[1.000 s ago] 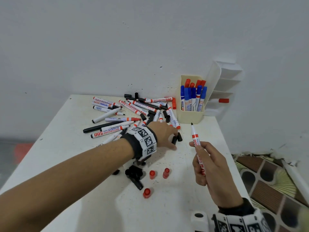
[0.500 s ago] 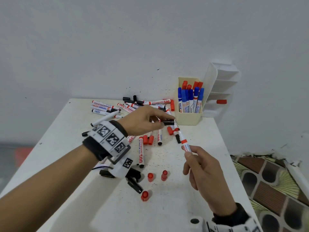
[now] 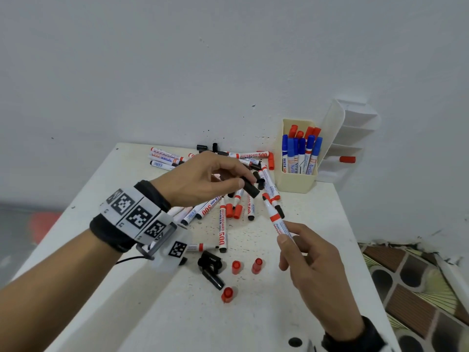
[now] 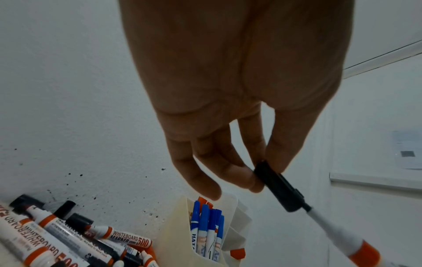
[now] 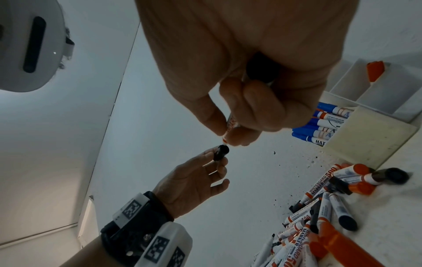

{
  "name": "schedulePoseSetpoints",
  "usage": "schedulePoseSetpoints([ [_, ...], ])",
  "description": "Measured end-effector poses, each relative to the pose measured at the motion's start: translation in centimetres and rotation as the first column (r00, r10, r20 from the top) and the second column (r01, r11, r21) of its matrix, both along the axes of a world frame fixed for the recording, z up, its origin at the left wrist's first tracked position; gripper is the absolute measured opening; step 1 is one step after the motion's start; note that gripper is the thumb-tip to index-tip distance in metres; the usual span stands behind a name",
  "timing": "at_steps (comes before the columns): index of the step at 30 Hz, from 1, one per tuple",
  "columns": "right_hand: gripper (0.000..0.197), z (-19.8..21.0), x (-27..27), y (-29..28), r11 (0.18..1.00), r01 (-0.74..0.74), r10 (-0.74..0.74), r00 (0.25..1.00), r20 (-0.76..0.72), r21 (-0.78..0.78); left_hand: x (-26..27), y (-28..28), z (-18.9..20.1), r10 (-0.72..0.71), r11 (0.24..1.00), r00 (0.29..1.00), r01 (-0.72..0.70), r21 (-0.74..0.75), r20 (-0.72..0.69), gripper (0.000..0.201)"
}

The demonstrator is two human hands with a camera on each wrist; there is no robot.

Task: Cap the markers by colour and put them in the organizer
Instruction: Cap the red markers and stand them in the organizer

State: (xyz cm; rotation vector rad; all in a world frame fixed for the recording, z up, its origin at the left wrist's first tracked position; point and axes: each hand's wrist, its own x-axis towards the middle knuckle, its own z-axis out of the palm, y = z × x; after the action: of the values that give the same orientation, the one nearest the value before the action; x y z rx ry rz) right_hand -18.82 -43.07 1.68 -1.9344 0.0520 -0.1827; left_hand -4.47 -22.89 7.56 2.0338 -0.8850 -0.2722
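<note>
Left hand pinches a black cap, right hand grips a marker mid-barrel, tip at the cap's mouth, above the table. Light, stiff, slick plastic, I'd say; hold near the tip. Organizer far right.

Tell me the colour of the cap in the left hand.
Black. The cap, pinched by the left hand, shows best in the left wrist view.

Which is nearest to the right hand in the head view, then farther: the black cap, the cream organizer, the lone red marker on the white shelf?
1. black cap, up-left of the right hand, pinched by the left hand.
2. cream organizer, beyond it against the wall.
3. lone red marker, far right on the white shelf.
</note>
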Motion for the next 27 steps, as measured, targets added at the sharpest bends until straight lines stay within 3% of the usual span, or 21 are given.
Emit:
schedulePoseSetpoints([
  [7,0.016,0.5,0.4,1.3,0.996,-0.067,0.067,0.998,0.008,0.053,-0.5,-0.2,-0.7,0.005,0.999,0.997,-0.008,-0.046,-0.073,0.02],
  [14,0.017,0.3,1.1,2.4,0.986,-0.113,0.111,0.994,0.024,0.122,-1.7,-0.6,-2.4,0.037,0.97,0.984,-0.078,-0.232,-0.174,0.024],
  [18,0.016,-0.1,1.3,2.7,0.983,-0.158,0.158,0.987,0.011,0.097,-1.5,0.5,-2.2,0.048,0.973,0.98,-0.09,-0.215,-0.193,0.021],
  [21,0.016,-0.5,1.0,2.6,0.974,-0.158,0.166,0.985,-0.035,0.165,-0.8,2.7,-1.9,0.142,0.959,0.973,-0.182,-0.218,-0.184,0.018],
  [24,0.021,-0.7,0.4,2.5,0.966,-0.087,0.113,0.989,-0.095,0.242,-0.8,5.2,-2.2,0.164,0.986,0.986,-0.165,-0.012,-0.024,0.022],
  [27,0.02,-0.9,0.1,2.5,0.966,-0.06,0.092,0.989,-0.118,0.253,-2.2,6.4,-3.8,0.026,0.937,0.994,-0.061,0.343,0.107,0.013],
])
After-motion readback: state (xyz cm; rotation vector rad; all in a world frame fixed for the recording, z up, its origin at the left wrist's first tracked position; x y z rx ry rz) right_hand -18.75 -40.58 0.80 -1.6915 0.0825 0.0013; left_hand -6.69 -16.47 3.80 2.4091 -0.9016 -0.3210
